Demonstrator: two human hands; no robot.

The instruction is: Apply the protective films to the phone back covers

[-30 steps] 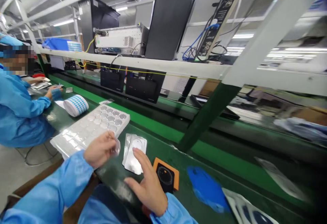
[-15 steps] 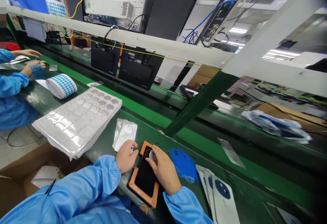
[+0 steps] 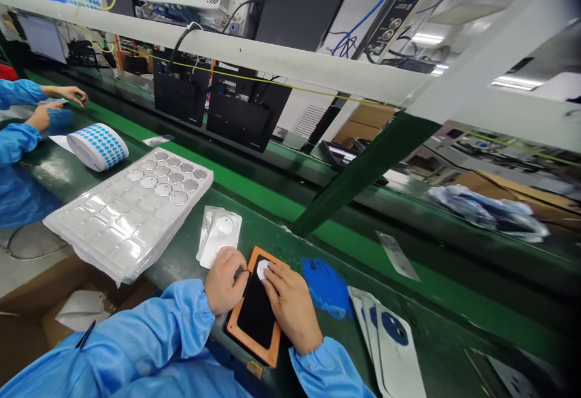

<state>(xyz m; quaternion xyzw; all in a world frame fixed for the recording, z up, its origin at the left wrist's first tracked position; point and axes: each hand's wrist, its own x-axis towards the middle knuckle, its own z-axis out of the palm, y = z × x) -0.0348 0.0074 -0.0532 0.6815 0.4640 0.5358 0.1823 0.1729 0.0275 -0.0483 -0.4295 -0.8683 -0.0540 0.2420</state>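
Head view: your right hand [image 3: 290, 307] lies over the upper end of the orange jig [image 3: 236, 319], its fingers drawn narrow on a white disc [image 3: 262, 270]. The disc sits near the top of the black pad [image 3: 256, 316]. Your left hand [image 3: 224, 280] is curled at the jig's upper left edge, just beside the disc.

Caution: a sideways drag of the right fingers could leave the disc skewed on the pad, and the left knuckles, so close to it, could nudge it. The foil sheets [image 3: 218, 238] lie at 12 o'clock from the jig, near your left hand, and a careless wrist movement could shift them. The blister tray [image 3: 131, 213] at 10 o'clock appears to overhang the bench [image 3: 267, 228] edge, so a bump could tip its loose discs. The blue pad [image 3: 325, 286] at 2 o'clock is close to your right hand.

Limits: your fingers cover part of the disc, so you cannot tell whether it is pinched or only pressed. The curled left fingers hide the palm, so you cannot tell whether that hand holds anything.
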